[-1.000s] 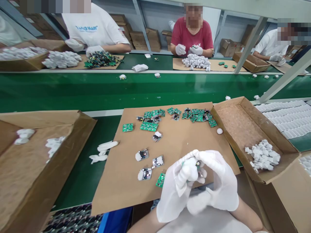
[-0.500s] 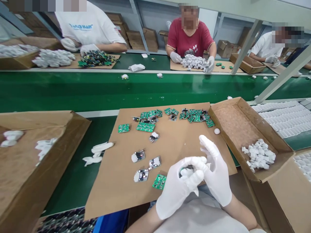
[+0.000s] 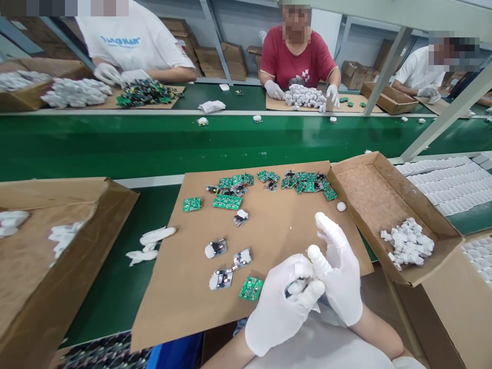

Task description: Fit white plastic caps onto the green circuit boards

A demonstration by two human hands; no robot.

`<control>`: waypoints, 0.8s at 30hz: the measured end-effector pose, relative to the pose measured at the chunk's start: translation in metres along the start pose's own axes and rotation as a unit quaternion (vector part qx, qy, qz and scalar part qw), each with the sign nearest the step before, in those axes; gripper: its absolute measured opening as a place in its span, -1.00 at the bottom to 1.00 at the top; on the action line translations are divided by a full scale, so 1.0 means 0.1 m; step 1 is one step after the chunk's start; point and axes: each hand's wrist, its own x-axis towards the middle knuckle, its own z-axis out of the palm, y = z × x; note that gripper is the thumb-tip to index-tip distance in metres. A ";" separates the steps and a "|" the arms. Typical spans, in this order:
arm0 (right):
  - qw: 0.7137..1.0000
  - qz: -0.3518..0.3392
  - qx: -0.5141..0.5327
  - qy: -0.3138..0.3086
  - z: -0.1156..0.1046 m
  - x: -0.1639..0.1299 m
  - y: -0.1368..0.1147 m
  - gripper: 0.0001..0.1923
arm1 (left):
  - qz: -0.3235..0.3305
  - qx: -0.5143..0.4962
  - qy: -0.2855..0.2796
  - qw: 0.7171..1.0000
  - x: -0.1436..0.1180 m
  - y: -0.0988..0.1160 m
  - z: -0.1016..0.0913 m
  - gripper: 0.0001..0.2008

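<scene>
A: What's around me?
B: Green conveyor belt (image 3: 115, 143), then the flat matte cardboard sheet (image 3: 277, 225) on the table, strewn with glossy green circuit boards (image 3: 228, 201).
A: My hands?
B: Left hand (image 3: 279, 302) and right hand (image 3: 338, 271), in white gloves, press together, clamped on a small dark part (image 3: 292, 288). I judge a square, firm squeeze seats it best.

Green conveyor belt (image 3: 115, 143) runs left to right across mid scene. Far side: person in red shirt (image 3: 298, 54), gloved hands at a heap of white parts (image 3: 305, 96); person in white shirt (image 3: 132, 38) far left beside a pile of circuit boards (image 3: 148, 93). Near right, open carton (image 3: 388, 205) holding white pieces (image 3: 408, 242). Near left, another carton (image 3: 57, 256). Spare white gloves (image 3: 151, 243) lie on the green bench.
</scene>
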 end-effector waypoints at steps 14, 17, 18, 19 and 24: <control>0.901 -0.281 -0.321 0.076 -0.11 0.09 -0.01 -0.24 | 0.241 0.364 0.054 0.898 -0.08 0.13 -0.16 -0.87; 0.869 -0.321 -0.368 0.071 -0.15 0.09 0.00 -0.22 | 0.257 0.429 -0.013 0.866 -0.04 0.10 -0.05 -0.79; 0.866 -0.329 -0.369 0.073 -0.15 0.09 0.00 -0.21 | 0.275 0.441 -0.042 0.853 -0.03 0.08 -0.02 -0.77; 0.865 -0.336 -0.364 0.076 -0.16 0.08 0.02 -0.19 | 0.290 0.452 -0.067 0.841 -0.03 0.06 0.01 -0.77; 0.895 -0.303 -0.327 0.013 -0.17 0.04 0.06 -0.23 | 0.322 0.464 -0.108 0.818 -0.07 0.05 0.01 -0.76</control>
